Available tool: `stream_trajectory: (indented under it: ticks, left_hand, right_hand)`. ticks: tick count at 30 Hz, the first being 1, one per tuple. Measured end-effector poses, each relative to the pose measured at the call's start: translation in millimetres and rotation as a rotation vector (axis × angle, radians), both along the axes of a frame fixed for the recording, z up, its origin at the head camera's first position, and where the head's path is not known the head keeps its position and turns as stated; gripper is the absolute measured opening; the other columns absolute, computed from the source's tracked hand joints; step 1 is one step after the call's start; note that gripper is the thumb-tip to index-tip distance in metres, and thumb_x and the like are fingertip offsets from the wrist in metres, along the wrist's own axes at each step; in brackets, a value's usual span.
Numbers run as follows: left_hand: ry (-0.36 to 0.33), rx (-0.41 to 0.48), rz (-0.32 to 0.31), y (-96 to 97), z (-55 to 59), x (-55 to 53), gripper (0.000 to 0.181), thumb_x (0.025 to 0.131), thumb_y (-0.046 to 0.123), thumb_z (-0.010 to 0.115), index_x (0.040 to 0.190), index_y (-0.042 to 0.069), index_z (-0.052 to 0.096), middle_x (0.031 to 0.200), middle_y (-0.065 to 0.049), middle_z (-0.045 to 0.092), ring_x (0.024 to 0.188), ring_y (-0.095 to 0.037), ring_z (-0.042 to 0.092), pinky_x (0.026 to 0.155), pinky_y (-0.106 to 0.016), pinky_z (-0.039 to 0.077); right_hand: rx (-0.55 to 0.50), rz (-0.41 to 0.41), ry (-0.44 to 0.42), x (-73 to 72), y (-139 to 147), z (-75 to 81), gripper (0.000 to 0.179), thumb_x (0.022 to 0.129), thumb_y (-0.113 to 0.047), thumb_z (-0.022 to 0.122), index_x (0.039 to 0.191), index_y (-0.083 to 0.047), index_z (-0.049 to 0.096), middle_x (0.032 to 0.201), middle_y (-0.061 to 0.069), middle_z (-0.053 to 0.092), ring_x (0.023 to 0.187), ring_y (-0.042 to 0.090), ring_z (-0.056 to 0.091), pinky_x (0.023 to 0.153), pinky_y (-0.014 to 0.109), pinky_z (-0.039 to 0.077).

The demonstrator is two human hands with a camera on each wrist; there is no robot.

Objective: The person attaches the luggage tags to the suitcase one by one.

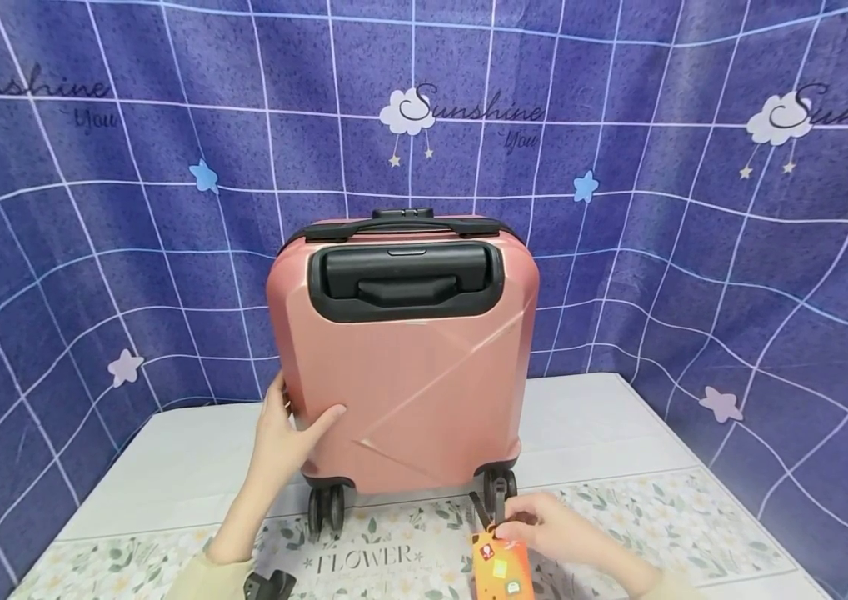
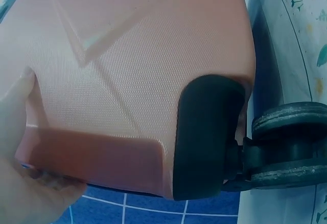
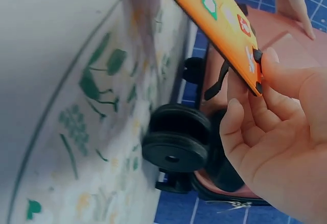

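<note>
Suitcase: the pink suitcase [image 1: 409, 383] stands upright on its wheels in the middle, with its flat side facing the person.
Left hand: the left hand [image 1: 285, 433] grips the suitcase low on its left side. The thumb lies on the front and the other fingers go round the edge.
Right hand: the right hand [image 1: 555, 527] pinches the orange tag [image 1: 501, 568] at its top end, with the thumb on one side and fingers on the other.
Tag: it is in front of the suitcase, near the wheel [image 1: 510, 482] on the right. It has little colored pictures on it, and the bottom is cut off in the head view.
Strap: a short black strap [image 3: 218, 81] sticks out by the tag, near the right hand.
Handle: the black pull handle [image 1: 405, 279] is pushed down into its slot near the top.
Other wheel: the left wheel [image 1: 326, 508] is black too, below the left hand.
Table: white table cover [image 1: 589, 425] at the back, flowers and the word "FLOWER" in front.
Curtain: the blue-purple curtain [image 1: 424, 175] behind has lines, clouds and stars.
</note>
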State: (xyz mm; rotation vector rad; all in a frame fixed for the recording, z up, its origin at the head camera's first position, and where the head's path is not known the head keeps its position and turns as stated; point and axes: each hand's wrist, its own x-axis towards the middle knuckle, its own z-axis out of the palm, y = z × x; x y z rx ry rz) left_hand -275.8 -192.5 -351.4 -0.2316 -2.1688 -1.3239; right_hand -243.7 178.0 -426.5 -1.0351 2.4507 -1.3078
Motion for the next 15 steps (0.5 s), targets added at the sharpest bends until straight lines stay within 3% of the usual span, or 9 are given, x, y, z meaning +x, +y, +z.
stream_trajectory:
  ticks: [6,15]
  left_hand:
    - [-0.011,0.025,0.003,3.0,-0.4,-1.0,0.090,0.077,0.026,0.078,0.147,0.010,0.024,0.135,-0.015,0.042,0.119,-0.028,0.048,0.098,-0.044,0.040]
    - [0.000,0.052,-0.016,1.9,-1.9,-1.4,0.091,0.075,0.021,0.079,0.147,0.011,0.023,0.138,-0.015,0.040,0.123,-0.029,0.045,0.103,-0.047,0.038]
  right_hand:
    - [-0.009,0.008,0.179,1.9,2.9,12.0,0.021,0.091,-0.019,0.060,0.072,-0.010,0.057,0.068,-0.006,0.054,0.065,-0.006,0.045,0.057,0.018,0.044]
    - [-0.061,0.020,0.280,4.4,6.8,30.2,0.010,0.091,-0.013,0.059,0.081,-0.012,0.062,0.074,0.002,0.062,0.072,-0.002,0.051,0.060,0.020,0.046]
